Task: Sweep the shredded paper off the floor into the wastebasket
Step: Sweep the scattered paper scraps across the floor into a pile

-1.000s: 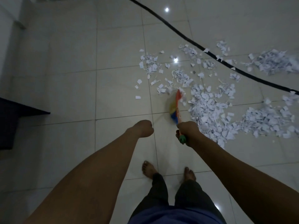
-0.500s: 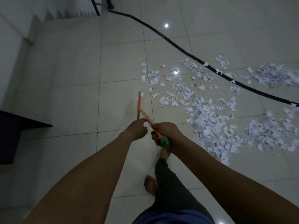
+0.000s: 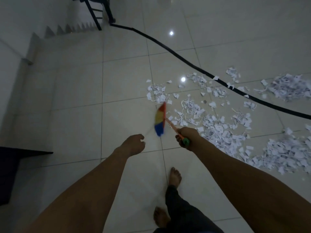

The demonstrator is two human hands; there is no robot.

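Observation:
Shredded white paper [image 3: 218, 125] lies scattered over the pale floor tiles from the middle to the right edge, with thicker heaps at the right [image 3: 286, 153]. My right hand [image 3: 186, 137] grips the orange handle of a small broom [image 3: 159, 120] whose red, yellow and blue bristles are blurred, lifted just left of the paper. My left hand [image 3: 134, 143] hangs beside it with loosely curled fingers, holding nothing. No wastebasket is in view.
A black cable [image 3: 185, 59] runs across the floor from the back to the right edge, through the paper. A dark furniture leg frame [image 3: 97, 14] stands at the back. A dark low piece of furniture [image 3: 15, 165] sits at the left. My bare feet [image 3: 175, 177] stand below.
The broom head has swung and now shows its coloured bristles left of the paper. My left hand has come off the handle and moved left. I have stepped, and the view has tilted up.

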